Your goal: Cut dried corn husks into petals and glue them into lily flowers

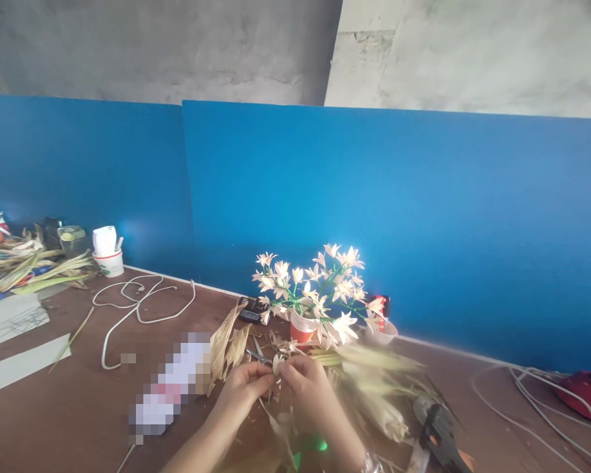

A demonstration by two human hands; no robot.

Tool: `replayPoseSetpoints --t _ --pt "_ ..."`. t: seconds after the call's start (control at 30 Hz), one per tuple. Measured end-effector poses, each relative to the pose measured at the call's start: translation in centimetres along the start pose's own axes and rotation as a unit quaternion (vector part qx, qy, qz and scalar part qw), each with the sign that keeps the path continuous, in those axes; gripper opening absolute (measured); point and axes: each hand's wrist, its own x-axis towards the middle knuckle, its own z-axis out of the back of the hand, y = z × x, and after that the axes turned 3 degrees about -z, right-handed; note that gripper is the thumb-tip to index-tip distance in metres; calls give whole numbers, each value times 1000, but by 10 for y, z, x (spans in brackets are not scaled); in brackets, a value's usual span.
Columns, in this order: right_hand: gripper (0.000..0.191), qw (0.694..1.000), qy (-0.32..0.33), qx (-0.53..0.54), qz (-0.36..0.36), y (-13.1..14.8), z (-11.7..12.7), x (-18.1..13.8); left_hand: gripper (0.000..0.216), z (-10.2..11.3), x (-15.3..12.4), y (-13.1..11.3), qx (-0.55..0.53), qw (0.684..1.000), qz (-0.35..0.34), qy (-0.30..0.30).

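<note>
My left hand and my right hand meet low in the middle of the head view, fingertips pinched together. Between them is a small pale husk petal, partly covered by the fingers. Just beyond the fingertips lie scissors. Behind my hands, a red-and-white cup holds a spray of cream husk flowers on green stems. Dried husks lie to the left of my hands, and a blurred bundle of pale husks lies to the right.
A dark glue gun lies at the lower right. White cables curl on the brown table at left, near a paper cup and a husk pile. A blue partition stands behind. A red item sits far right.
</note>
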Motion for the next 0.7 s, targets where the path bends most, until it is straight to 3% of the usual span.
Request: replayPoseSetpoints --t 0.13,0.33,0.53,0.7 --pt "15 1000 -10 -12 2 -2 0 0 21 -1 0 -2 28 999 -36 6" --pt "15 999 -34 -18 1 0 -3 -2 20 -1 -5 -6 154 981 -116 -5" --pt "20 993 -7 94 -70 5 -6 -5 20 -2 -10 -12 178 977 -115 -12" --pt "24 992 15 106 -67 10 -2 -7 21 -2 -8 -10 157 982 -103 -23"
